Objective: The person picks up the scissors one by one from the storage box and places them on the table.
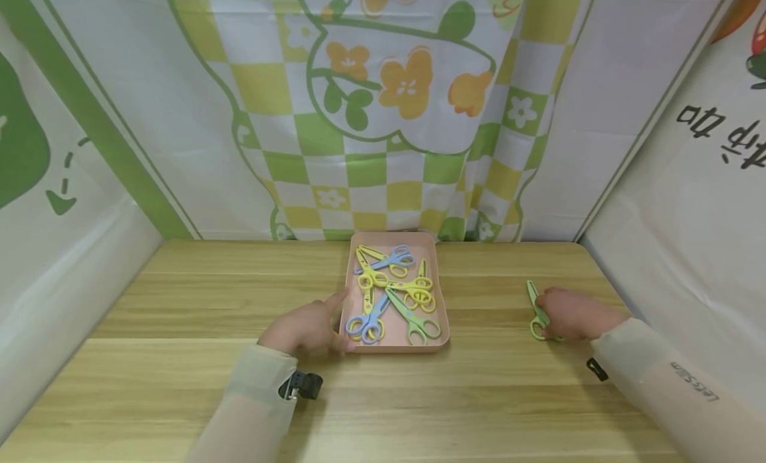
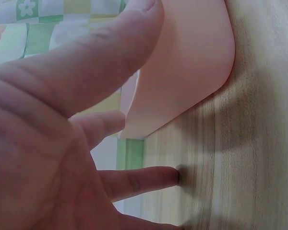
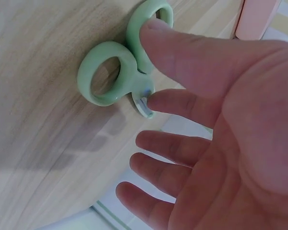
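Note:
On the right of the table lies a pair of green scissors (image 1: 538, 320), its handle loops toward the near side. My right hand (image 1: 571, 313) is over them; in the right wrist view the thumb (image 3: 165, 45) overlaps one handle loop and the index fingertip is at the pivot, the other fingers extended. A pink tray (image 1: 397, 348) in the middle holds several yellow scissors (image 1: 409, 285), two blue pairs (image 1: 374, 320) and a green pair (image 1: 413, 316). At the tray's left wall is my left hand (image 1: 305, 326), its fingers spread, thumb at the near corner.
The wooden table (image 1: 209, 303) ends at the back against a checked, flowered curtain (image 1: 383, 170). Printed white side walls (image 1: 676, 217) stand at left and right, the right one close to my right arm.

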`<state>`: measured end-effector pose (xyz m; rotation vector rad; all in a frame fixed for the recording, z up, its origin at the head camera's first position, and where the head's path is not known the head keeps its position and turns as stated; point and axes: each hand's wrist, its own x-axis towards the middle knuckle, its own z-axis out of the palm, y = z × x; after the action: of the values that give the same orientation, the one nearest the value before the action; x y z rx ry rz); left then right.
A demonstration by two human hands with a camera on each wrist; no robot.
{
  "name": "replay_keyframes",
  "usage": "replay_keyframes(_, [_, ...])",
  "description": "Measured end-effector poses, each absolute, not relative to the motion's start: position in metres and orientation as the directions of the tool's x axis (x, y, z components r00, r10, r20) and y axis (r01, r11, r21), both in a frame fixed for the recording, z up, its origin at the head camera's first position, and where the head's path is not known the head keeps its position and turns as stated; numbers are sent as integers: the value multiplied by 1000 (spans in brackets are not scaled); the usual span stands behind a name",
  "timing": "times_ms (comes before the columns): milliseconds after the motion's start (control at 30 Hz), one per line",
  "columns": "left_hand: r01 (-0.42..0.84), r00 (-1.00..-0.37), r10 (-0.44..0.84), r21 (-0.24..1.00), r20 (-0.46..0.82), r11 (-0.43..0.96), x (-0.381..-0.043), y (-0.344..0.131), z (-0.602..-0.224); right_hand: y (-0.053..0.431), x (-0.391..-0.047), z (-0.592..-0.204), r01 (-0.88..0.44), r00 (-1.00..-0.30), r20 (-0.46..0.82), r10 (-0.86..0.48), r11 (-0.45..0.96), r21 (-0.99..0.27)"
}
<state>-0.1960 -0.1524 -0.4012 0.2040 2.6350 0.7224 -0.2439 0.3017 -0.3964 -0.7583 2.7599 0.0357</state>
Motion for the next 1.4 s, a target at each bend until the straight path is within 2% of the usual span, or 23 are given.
replay_keyframes(267, [31, -909, 239, 519, -340, 854, -196, -152, -400, 297, -244, -394, -451, -865, -233, -444, 892, -26])
replay_keyframes(600, [6, -908, 229, 535, -352, 845, -196, -152, -400, 269, -252, -379, -415, -904, -113, -413, 910, -6])
replay_keyframes(867, [16, -906, 239, 537, -348, 843, -196, -153, -401, 262, -252, -381, -323, -888, -317, -333, 943, -85])
replay_keyframes(1400, [2, -904, 233, 543, -358, 840, -195, -152, -400, 269, -242, -388, -321, -883, -345, -319, 946, -54])
